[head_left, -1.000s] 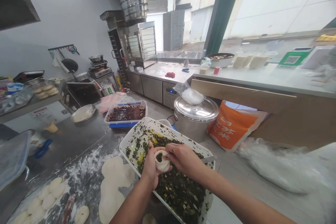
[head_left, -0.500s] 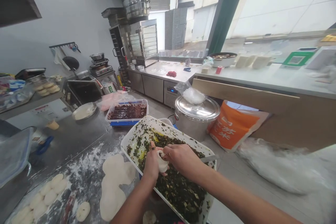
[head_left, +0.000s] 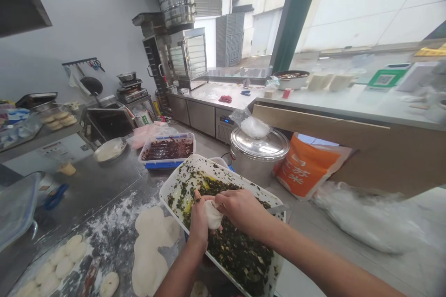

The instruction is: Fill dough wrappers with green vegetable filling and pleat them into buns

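Observation:
A white dough bun [head_left: 213, 216] is held between my two hands over a white tub [head_left: 181, 163] of chopped green filling [head_left: 244, 260]. My left hand [head_left: 199, 218] cups the bun from its left side, with its fingers wrapped around it. With thumb and fingers, my right hand [head_left: 237, 206] pinches the dough together at the top. Bits of green filling stick to my left fingers. Left of the tub, flat dough wrappers [head_left: 149, 250] lie overlapping on the floured steel table [head_left: 114, 213].
Several dough balls [head_left: 64, 267], a rolling pin [head_left: 91, 276] and a single dough piece [head_left: 109, 284] lie at lower left. Beyond the tub stand a container of dark red paste [head_left: 169, 147] and a lidded steel pot [head_left: 259, 146]. An orange bag [head_left: 303, 167] stands at right.
The bun's top opening, visible before, is now gathered nearly out of sight under my right fingers. Both hands stay over the tub. The view has shifted slightly.

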`<state>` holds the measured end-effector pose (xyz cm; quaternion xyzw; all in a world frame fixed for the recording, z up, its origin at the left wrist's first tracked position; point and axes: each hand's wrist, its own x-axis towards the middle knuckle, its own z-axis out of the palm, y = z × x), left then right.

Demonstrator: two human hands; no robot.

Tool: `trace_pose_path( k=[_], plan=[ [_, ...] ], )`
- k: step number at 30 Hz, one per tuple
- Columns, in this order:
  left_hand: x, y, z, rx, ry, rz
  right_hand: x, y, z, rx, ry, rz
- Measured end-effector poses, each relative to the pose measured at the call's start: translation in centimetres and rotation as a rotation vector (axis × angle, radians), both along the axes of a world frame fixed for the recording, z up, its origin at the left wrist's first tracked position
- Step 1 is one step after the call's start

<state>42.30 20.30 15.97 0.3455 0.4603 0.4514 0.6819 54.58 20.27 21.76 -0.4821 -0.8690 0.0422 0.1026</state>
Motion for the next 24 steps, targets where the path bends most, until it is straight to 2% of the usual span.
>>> trace_pose_path(
  k=[7, 12, 16, 24],
  plan=[
    [0.24, 0.09, 0.07, -0.059, 0.032, 0.002, 0.0, -0.03, 0.34, 0.008, 0.016, -0.036],
    [-0.11, -0.34, 0.07, -0.039, -0.107, 0.015, -0.03, -0.09, 0.72, -0.013, -0.012, -0.016],
    [-0.08, -0.65, 0.05, -0.063, -0.117, 0.017, -0.16, -0.23, 0.49, 0.019, -0.016, -0.033],
    [0.01, -0.45, -0.14, -0.094, -0.163, 0.045, -0.32, -0.3, -0.1, -0.04, 0.061, -0.024]
  ],
)
